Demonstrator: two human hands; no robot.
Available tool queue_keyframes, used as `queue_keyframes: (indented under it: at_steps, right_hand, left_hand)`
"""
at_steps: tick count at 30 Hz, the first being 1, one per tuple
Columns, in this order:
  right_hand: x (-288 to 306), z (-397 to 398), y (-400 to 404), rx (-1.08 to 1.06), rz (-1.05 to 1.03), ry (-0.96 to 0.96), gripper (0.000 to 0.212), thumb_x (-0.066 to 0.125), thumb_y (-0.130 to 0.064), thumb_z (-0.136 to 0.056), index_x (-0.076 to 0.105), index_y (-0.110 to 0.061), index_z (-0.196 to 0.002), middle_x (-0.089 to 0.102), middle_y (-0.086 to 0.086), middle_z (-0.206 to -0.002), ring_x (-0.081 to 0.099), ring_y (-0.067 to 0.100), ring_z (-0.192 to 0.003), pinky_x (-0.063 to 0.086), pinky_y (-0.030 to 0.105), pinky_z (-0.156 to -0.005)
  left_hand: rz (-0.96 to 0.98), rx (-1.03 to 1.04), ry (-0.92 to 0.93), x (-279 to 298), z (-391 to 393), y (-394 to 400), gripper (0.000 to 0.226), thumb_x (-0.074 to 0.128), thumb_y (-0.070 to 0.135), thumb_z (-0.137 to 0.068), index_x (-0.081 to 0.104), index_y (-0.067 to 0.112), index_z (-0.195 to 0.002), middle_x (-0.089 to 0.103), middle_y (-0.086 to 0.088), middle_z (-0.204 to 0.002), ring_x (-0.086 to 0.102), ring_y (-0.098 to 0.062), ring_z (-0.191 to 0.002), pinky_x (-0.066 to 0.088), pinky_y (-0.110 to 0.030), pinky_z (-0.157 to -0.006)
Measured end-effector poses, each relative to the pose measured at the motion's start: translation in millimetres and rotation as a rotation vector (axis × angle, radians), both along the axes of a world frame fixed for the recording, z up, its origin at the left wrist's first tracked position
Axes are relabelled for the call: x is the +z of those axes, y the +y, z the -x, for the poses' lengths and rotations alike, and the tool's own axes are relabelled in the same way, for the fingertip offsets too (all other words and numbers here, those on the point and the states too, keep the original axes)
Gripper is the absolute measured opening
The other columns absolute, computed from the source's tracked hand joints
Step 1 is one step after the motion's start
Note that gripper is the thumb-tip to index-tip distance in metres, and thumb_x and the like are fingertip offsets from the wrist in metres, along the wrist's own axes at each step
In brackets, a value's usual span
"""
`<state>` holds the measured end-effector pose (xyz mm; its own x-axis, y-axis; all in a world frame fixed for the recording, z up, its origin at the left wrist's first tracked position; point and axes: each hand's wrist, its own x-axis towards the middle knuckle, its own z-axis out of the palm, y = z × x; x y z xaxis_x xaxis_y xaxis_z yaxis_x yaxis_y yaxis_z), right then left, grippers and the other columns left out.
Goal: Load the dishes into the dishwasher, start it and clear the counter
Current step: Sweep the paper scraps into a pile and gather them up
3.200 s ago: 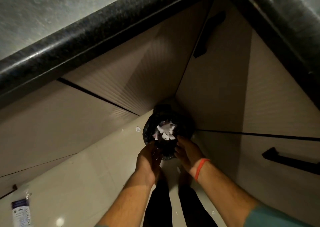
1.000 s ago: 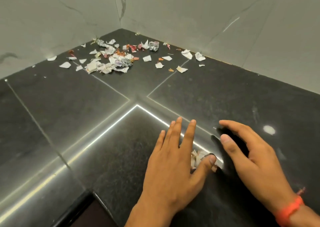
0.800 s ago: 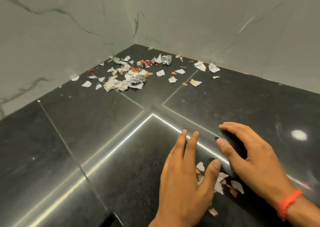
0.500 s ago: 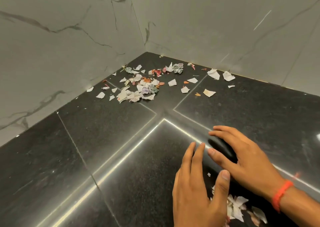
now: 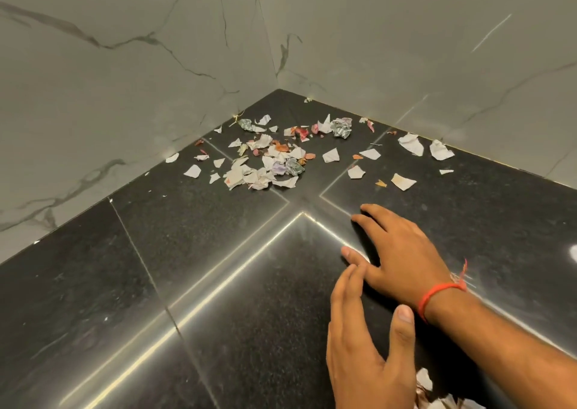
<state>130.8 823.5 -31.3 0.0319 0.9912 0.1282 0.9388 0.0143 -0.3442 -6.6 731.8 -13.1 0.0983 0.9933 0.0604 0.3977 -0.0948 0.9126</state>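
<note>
The black stone counter (image 5: 193,284) runs into a corner where two marble-veined walls (image 5: 125,81) meet; its near edge lies below the frame. Between the hands and that corner stretches a broad bare band of dark stone crossed by bright seam lines.

The main litter of paper scraps (image 5: 268,165) lies deep in the corner, a loose scatter whose long axis runs roughly left to right along the back wall, with outlying pieces (image 5: 412,145) near the right wall. It sits well apart from both hands. A smaller clump of scraps (image 5: 426,383) lies at the bottom of the frame, just beside the left hand's thumb.

The left hand (image 5: 365,346) lies flat, fingers straight and together pointing toward the corner, thumb spread, holding nothing. The right hand (image 5: 402,259), a red thread at its wrist, rests with fingers extended and slightly arched, pointing left, gripping nothing; its thumb touches the left fingertips.
</note>
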Motion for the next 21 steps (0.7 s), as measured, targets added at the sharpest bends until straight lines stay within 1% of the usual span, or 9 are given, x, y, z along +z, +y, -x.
queue_keyframes:
  at_steps: [3,5,7,9,11,14,16,18,21]
  right_hand:
    - [-1,3,4,-0.002,-0.014,-0.038,0.065,0.042,-0.065,-0.091,0.054,-0.023,-0.139,0.046,-0.001,-0.15,0.045,0.02,-0.137,0.037,0.038,-0.11]
    - [-1,2,4,-0.007,-0.017,-0.053,0.065,0.041,-0.065,-0.091,0.054,-0.023,-0.139,0.046,0.0,-0.15,0.045,0.021,-0.137,0.038,0.04,-0.109]
    - [-2,3,5,-0.006,-0.01,-0.063,0.065,0.042,-0.065,-0.091,0.054,-0.023,-0.14,0.046,-0.001,-0.151,0.045,0.021,-0.138,0.039,0.042,-0.109]
    - [-1,3,6,-0.009,-0.004,-0.057,0.064,0.043,-0.064,-0.091,0.055,-0.023,-0.139,0.046,-0.001,-0.151,0.046,0.022,-0.137,0.04,0.043,-0.108]
    - [0,3,5,-0.01,-0.007,-0.054,0.064,0.043,-0.063,-0.091,0.056,-0.023,-0.139,0.047,-0.001,-0.15,0.046,0.022,-0.136,0.04,0.043,-0.107]
    - [0,2,5,-0.013,-0.01,-0.04,0.063,0.044,-0.063,-0.09,0.056,-0.024,-0.139,0.047,-0.003,-0.151,0.045,0.021,-0.138,0.039,0.044,-0.106]
    - [-1,1,6,-0.012,-0.011,-0.028,0.062,0.044,-0.062,-0.09,0.056,-0.025,-0.138,0.046,-0.005,-0.151,0.045,0.02,-0.138,0.04,0.044,-0.105]
    - [-2,0,7,-0.014,-0.017,-0.022,0.062,0.043,-0.063,-0.09,0.056,-0.026,-0.138,0.045,-0.007,-0.151,0.045,0.019,-0.139,0.041,0.045,-0.104]
    - [-5,0,8,-0.017,-0.039,-0.009,0.063,0.04,-0.064,-0.09,0.057,-0.027,-0.138,0.045,-0.009,-0.152,0.045,0.018,-0.14,0.042,0.047,-0.101]
  left_hand:
    - [0.032,-0.089,-0.085,1,20,25,0.059,0.068,0.033,-0.092,0.045,0.05,-0.144,0.04,0.031,-0.151,0.036,0.007,-0.141,0.039,-0.028,-0.115]
    - [-0.094,-0.13,-0.046,4,44,63,0.054,0.067,0.024,-0.091,0.053,0.034,-0.142,0.049,0.02,-0.147,0.043,-0.003,-0.141,0.038,-0.034,-0.117]
    - [-0.178,-0.095,0.023,5,71,117,0.048,0.066,0.017,-0.093,0.056,0.028,-0.139,0.053,0.013,-0.144,0.046,-0.005,-0.138,0.038,-0.035,-0.117]
    - [-0.215,-0.005,0.114,16,99,183,0.047,0.065,0.013,-0.096,0.054,0.028,-0.139,0.052,0.008,-0.144,0.045,-0.004,-0.135,0.037,-0.026,-0.116]
    - [-0.23,0.108,0.218,24,130,254,0.046,0.064,0.017,-0.096,0.054,0.025,-0.141,0.05,0.005,-0.144,0.045,-0.009,-0.134,0.035,-0.021,-0.115]
    - [-0.2,0.306,0.309,23,182,348,0.052,0.06,0.032,-0.095,0.052,0.019,-0.144,0.048,-0.005,-0.146,0.045,-0.021,-0.137,0.033,-0.039,-0.119]
    - [-0.098,0.391,0.41,18,212,388,0.06,0.056,0.042,-0.096,0.043,0.021,-0.152,0.041,-0.01,-0.153,0.041,-0.027,-0.142,0.03,-0.043,-0.12]
    - [0.0,0.38,0.532,9,231,412,0.068,0.051,0.051,-0.098,0.034,0.022,-0.157,0.037,-0.013,-0.158,0.033,-0.031,-0.147,0.026,-0.046,-0.122]
    - [0.047,0.271,0.695,-11,232,428,0.075,0.043,0.06,-0.1,0.026,0.02,-0.161,0.031,-0.016,-0.163,0.026,-0.034,-0.151,0.023,-0.051,-0.123]
